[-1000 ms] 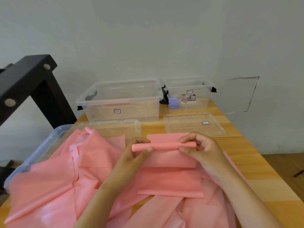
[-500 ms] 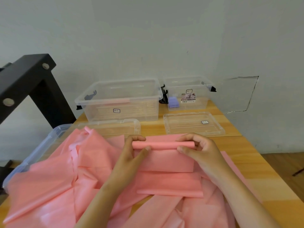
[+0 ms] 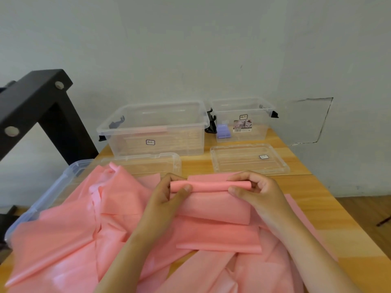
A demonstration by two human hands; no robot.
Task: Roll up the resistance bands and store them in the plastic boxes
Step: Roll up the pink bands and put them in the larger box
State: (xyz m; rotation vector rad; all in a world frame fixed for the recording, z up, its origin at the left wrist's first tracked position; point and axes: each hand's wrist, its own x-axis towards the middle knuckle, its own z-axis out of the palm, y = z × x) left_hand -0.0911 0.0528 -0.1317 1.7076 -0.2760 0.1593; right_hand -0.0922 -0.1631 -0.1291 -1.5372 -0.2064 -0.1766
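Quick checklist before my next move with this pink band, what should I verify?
1. Left hand pinches the roll at its left end: ok.
2. Right hand pinches the right end: ok.
3. Roll straight across: ok.
4. Band fully rolled: not ok, the tail lies flat.
5. Large box open, lid off: ok.
6. Roll tight inside: cannot tell.

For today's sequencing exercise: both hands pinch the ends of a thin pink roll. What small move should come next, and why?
Probably turn the thin pink rubber roll toward the body: the left hand and right hand pinch its ends, and a flat pink stretch of band lies unrolled below it.
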